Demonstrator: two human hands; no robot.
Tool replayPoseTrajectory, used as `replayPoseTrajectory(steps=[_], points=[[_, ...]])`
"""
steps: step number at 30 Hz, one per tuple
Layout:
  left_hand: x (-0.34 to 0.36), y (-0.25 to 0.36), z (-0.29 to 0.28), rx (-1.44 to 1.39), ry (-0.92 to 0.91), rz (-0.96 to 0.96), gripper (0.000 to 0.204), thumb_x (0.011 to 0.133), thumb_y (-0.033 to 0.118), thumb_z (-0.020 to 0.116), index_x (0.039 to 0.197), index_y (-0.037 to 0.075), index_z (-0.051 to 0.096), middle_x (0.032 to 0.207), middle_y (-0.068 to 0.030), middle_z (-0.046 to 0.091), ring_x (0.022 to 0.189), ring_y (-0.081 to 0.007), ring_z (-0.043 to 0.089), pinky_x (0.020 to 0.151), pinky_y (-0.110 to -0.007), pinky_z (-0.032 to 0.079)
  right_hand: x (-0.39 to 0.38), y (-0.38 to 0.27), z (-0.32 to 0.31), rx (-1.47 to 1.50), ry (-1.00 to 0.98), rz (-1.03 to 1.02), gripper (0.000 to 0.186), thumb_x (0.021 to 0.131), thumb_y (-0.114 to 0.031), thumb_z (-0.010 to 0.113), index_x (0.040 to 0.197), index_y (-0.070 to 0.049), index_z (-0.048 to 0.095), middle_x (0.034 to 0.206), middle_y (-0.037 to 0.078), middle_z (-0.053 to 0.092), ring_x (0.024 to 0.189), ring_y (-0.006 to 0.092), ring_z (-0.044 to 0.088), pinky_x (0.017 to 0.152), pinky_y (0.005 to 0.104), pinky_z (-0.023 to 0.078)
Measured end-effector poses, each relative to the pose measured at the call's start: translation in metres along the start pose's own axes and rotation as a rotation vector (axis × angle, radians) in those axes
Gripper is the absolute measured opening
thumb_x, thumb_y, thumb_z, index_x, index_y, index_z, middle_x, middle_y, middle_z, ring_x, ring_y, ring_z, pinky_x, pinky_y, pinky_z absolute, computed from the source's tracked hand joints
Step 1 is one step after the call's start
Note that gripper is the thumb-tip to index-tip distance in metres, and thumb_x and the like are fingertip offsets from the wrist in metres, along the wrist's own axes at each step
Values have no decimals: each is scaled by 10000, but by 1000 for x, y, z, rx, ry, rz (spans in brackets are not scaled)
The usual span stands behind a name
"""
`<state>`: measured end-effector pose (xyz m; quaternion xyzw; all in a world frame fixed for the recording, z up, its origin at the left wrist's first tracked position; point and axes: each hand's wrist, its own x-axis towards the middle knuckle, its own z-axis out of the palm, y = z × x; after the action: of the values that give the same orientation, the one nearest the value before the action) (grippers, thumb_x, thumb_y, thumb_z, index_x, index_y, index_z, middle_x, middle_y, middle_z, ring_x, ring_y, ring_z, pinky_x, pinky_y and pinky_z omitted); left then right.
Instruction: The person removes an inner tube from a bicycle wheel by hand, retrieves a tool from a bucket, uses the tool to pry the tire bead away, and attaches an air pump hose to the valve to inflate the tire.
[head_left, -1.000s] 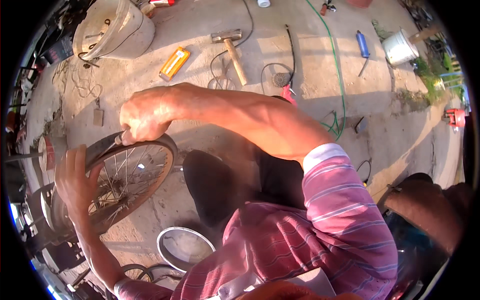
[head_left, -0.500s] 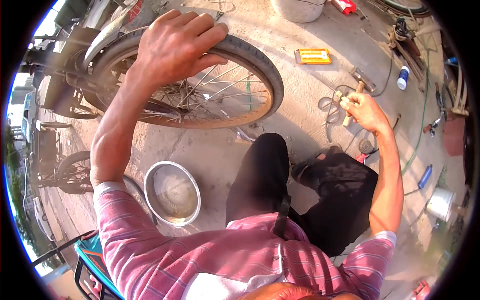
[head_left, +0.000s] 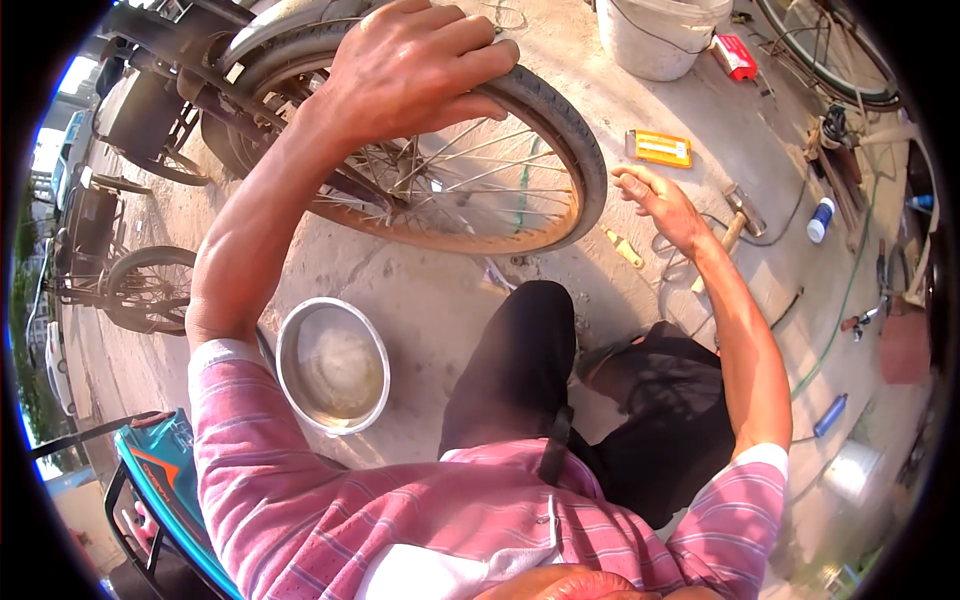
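Observation:
My left hand point(head_left: 425, 75) is closed over the top of the tyre point(head_left: 575, 125) on a spoked bicycle wheel with a rusty rim point(head_left: 480, 240). The palm hides part of the tread, while the thumb lies along the inner side. Just right of the wheel, my right hand point(head_left: 662, 207) is held up with its fingers stretched toward the tyre and nothing visible in them. Below that hand, a small yellow-handled tool point(head_left: 625, 248) lies on the ground; its exact kind is unclear. A hammer point(head_left: 742, 212) with a wooden handle rests farther right.
A metal basin point(head_left: 386, 372) with shallow water sits below the wheel. Farther out are a yellow-orange packet point(head_left: 660, 149), a white bucket point(head_left: 655, 40), a red box point(head_left: 736, 58) and a white-and-blue bottle point(head_left: 820, 220). Cables cross the ground on the right.
My right hand has let go of the yellow-handled tool, now on the ground, and has moved up and left toward the tyre with fingers straightened. My left hand stays on the tyre; the view has shifted.

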<state>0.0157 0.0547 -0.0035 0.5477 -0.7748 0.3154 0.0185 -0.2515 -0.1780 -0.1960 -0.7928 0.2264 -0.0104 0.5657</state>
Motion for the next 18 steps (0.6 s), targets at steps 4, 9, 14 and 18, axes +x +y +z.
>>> replayPoseTrajectory(steps=[4,9,14,18], points=[[-3,-4,3,-23,41,-9,533,756,456,801,1160,131,677,992,-22,657,867,-247,662,777,-377,517,34,-36,32,467,-198,-169,692,1068,-596,430,1323,8,653,1225,124,702,1142,189,638,1027,335,472],[-15,-9,-5,-41,18,-95,560,736,481,797,1146,116,685,985,-39,661,862,-264,661,776,-389,522,37,-66,50,487,-202,-338,727,990,-696,523,1127,-8,716,980,79,736,896,126,656,850,290,524],[-13,-9,-4,-70,58,-99,558,723,470,804,1133,111,689,981,-43,660,858,-265,658,767,-383,517,40,-56,44,438,-206,-268,705,931,-693,634,1103,-12,698,897,48,694,817,102,633,779,271,521],[-8,-6,-6,-81,55,-108,498,721,437,819,1075,130,651,903,-17,608,878,-234,657,807,-390,514,37,-61,54,467,-134,-266,683,900,-652,715,1096,1,672,889,38,677,777,94,619,726,263,518]])
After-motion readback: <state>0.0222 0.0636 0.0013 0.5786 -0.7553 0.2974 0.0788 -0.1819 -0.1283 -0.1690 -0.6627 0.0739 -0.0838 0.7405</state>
